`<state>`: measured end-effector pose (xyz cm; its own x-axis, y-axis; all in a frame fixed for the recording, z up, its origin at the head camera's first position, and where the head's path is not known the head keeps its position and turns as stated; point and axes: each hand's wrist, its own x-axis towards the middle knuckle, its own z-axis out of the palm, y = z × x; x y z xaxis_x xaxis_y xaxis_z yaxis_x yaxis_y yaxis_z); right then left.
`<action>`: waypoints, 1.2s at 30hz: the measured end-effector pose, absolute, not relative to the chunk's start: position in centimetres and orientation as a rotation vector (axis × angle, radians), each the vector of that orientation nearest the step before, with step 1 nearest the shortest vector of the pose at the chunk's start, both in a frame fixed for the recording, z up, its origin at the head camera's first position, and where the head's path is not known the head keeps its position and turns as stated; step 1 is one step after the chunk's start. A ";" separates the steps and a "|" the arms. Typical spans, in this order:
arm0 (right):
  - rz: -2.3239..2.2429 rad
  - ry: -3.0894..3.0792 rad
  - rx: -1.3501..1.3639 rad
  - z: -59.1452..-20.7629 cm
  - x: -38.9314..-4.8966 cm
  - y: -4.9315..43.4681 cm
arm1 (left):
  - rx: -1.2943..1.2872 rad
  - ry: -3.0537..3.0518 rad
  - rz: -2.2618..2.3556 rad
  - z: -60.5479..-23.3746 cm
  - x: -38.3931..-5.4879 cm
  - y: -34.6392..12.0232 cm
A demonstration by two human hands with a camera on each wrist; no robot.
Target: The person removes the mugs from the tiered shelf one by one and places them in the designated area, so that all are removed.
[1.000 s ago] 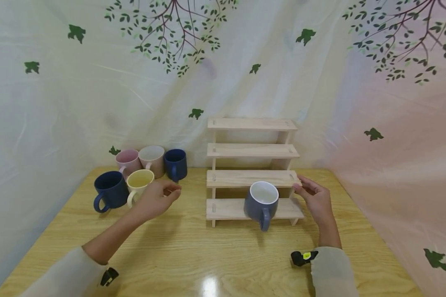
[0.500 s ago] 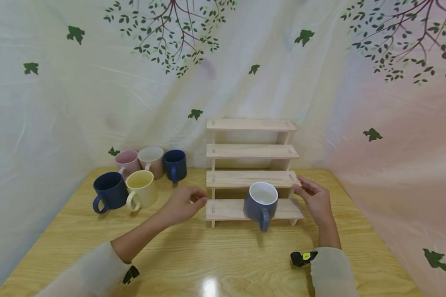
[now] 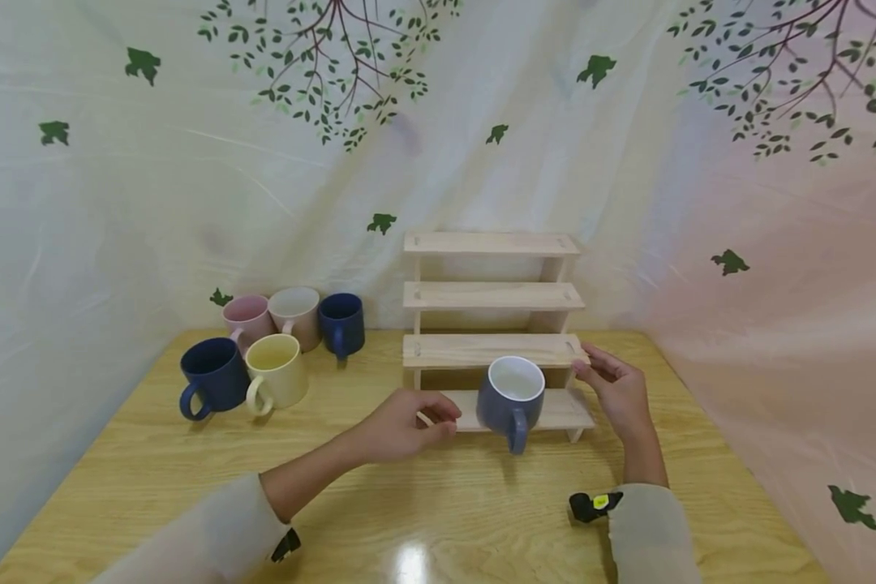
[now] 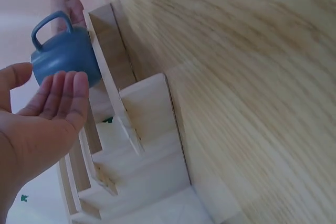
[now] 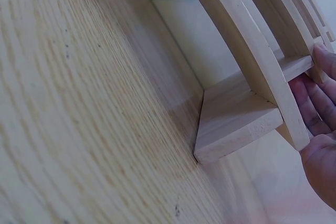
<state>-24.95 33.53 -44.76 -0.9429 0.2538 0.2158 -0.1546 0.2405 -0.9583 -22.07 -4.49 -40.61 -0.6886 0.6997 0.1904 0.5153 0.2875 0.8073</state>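
A blue-grey mug with a white inside stands on the lowest step of a pale wooden stepped rack. Its handle points toward the front. My left hand is just left of this mug, over the front of the lowest step. In the left wrist view the left hand has its thumb and fingers apart, with the mug beyond them. My right hand holds the right end of the second step from the bottom. In the right wrist view its thumb lies on the board's edge, fingers underneath.
Left of the rack, several mugs stand on the wooden table: a pink mug, a whitish mug, a small navy mug, a larger navy mug and a yellow mug. A leaf-printed curtain hangs behind.
My left hand has moved right, from beside the yellow mug to near the blue-grey mug. The right hand and all the mugs have stayed where they were.
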 end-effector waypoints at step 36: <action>1.742 -2.199 -0.088 -44.3 -24.6 33.3 | 0.904 1.694 1.699 -42.9 -20.5 2.0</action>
<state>-24.64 33.26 -44.33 -0.9426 0.2514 0.2198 -0.1563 0.2494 -0.9557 -20.48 2.01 -42.85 -0.6093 0.7900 0.0688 0.0662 -0.0358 0.9972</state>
